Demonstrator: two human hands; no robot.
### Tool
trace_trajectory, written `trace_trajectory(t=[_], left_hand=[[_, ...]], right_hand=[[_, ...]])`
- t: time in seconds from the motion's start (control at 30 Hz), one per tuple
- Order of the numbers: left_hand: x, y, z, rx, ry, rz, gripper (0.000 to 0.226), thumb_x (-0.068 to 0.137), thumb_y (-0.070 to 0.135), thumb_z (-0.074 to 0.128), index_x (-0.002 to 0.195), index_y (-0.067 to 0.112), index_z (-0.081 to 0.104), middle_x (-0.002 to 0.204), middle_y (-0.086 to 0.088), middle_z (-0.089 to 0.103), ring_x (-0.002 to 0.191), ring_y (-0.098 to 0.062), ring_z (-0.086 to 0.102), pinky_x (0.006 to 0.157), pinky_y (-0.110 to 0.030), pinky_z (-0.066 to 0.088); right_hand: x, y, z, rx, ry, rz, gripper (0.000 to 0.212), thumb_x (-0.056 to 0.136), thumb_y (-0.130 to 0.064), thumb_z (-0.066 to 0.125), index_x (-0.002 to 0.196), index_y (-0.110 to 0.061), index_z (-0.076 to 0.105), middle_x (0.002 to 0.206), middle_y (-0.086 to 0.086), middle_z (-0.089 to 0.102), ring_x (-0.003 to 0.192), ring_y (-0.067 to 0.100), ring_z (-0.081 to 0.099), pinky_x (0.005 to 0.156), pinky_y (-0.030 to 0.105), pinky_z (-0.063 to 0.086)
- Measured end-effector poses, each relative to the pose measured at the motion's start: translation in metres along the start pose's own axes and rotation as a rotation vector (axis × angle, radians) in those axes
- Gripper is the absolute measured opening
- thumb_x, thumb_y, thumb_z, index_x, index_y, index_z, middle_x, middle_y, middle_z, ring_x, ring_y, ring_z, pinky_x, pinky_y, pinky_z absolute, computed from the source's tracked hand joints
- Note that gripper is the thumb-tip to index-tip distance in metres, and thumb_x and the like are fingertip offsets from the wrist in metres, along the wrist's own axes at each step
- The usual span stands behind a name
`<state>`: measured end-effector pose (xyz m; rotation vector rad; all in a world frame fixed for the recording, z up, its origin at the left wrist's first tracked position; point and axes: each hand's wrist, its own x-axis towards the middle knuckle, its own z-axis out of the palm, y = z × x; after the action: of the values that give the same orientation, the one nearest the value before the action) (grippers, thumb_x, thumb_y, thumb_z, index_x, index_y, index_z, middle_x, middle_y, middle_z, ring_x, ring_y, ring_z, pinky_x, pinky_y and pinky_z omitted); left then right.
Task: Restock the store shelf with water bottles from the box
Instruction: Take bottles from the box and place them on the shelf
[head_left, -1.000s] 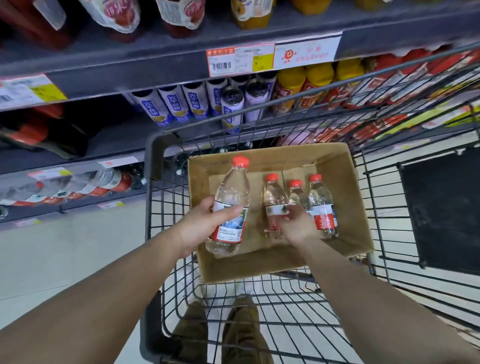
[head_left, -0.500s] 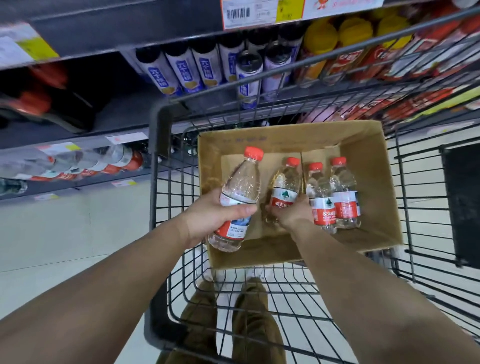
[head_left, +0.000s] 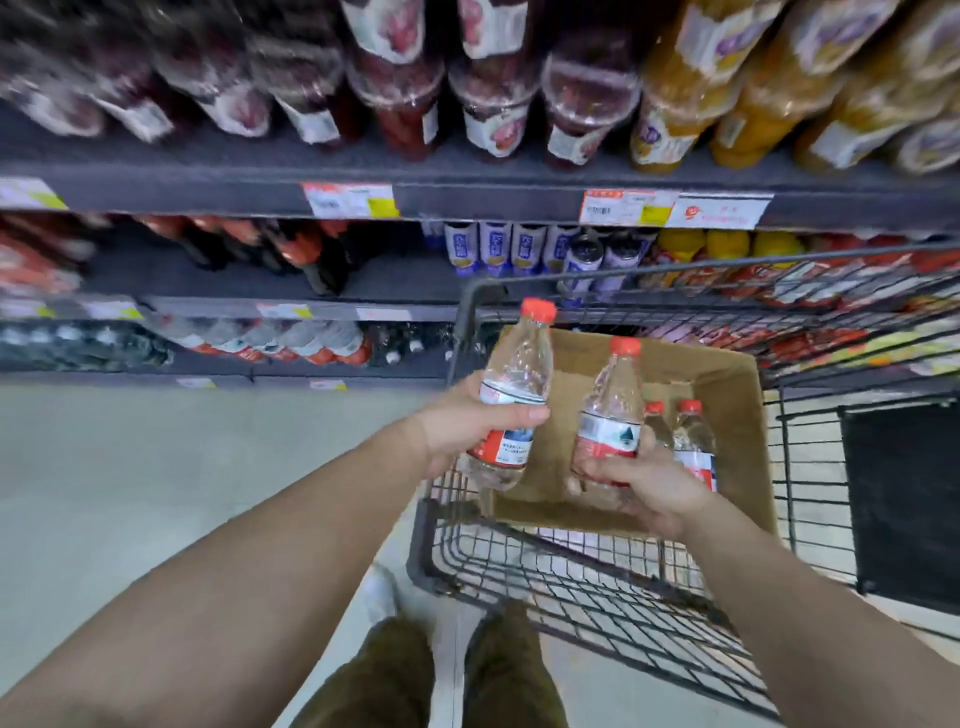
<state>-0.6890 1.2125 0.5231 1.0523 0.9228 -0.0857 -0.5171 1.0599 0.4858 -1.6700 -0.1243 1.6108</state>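
Red-capped water bottles, one per hand: left hand (head_left: 462, 431) wrapped around the left bottle (head_left: 511, 400), right hand (head_left: 644, 486) clamped on the right bottle (head_left: 605, 421). Both lifted upright above the cardboard box (head_left: 727, 384), probably ready for carrying to the shelf. Two more bottles (head_left: 685, 441) standing in the box just beyond the right hand. Four bottles counted in all. Box riding in the wire cart (head_left: 597, 571). Matching stock on the low shelf (head_left: 291, 340), well left of the left hand.
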Motion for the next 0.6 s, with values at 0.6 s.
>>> trace_trajectory(t=[0.6], left_hand=[[-0.368, -0.028, -0.327, -0.128, 0.371, 0.406, 0.065, 0.063, 0.007, 0.076, 0.124, 0.011, 0.053, 0.117, -0.018, 0.068, 0.100, -0.032, 0.067, 0.085, -0.044, 0.055]], right_hand=[[-0.116, -0.055, 0.471, -0.091, -0.390, -0.450, 0.065, 0.067, 0.002, 0.073, 0.125, -0.014, 0.048, 0.117, 0.020, 0.067, 0.098, 0.034, 0.067, 0.077, 0.046, 0.057]])
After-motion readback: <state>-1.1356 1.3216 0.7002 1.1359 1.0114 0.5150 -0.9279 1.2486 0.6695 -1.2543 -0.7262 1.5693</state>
